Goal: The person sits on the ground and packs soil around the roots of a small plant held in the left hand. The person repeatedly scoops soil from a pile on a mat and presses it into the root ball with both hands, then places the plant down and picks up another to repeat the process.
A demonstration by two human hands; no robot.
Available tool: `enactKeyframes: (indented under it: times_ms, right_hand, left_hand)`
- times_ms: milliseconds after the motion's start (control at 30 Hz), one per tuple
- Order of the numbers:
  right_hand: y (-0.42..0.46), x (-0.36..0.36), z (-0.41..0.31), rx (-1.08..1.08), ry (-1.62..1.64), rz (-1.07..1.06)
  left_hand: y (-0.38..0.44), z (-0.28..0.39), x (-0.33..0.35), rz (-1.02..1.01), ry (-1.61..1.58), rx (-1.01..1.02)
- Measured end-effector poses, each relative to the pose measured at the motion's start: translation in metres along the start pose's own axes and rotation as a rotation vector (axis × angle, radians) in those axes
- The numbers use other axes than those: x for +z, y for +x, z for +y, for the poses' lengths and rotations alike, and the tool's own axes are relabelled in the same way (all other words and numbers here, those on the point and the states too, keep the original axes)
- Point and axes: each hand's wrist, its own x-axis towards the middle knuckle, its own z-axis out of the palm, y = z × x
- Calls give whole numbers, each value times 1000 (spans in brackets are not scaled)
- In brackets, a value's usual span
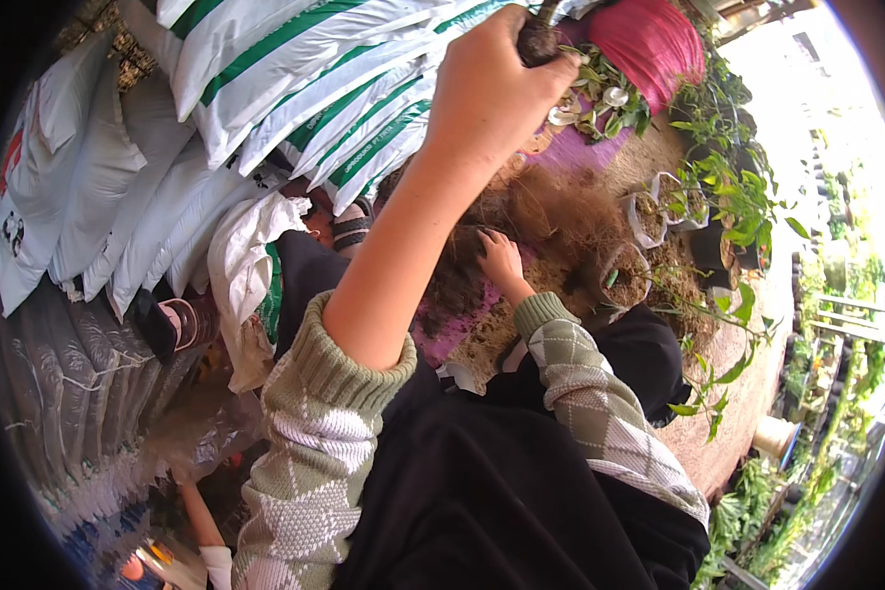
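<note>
My left hand (498,85) is stretched out far ahead at the top of the view. Its fingers are closed around a dark root ball (537,43) with a short stem rising out of the frame. Lower down, my right hand (503,259) rests with spread fingers on a heap of dark fibrous matter (453,276), touching its edge. A purple sheet (450,324), strewn with dark crumbs, lies under the heap. Beside the right hand is a loose mass of brown fibre (560,210), which looks like coconut fibre.
Stacked white and green plastic sacks (302,81) fill the upper left. Potted leafy plants (737,199) and open bags of growing medium (625,276) stand at the right. A pink sack (649,48) lies beyond. Another person's arm (199,516) shows at lower left.
</note>
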Motion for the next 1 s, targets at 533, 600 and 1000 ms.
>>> enactKeyframes:
  times_ms: [533, 600, 1000]
  right_hand:
    - [30, 3, -13, 78, -273, -178]
    - [30, 5, -11, 60, -274, -153]
    - [17, 19, -16, 23, -324, 31]
  left_hand:
    - [3, -4, -35, 107, 99, -24]
    - [1, -3, -36, 77, 85, -32]
    - [-5, -4, -24, 78, 63, -19]
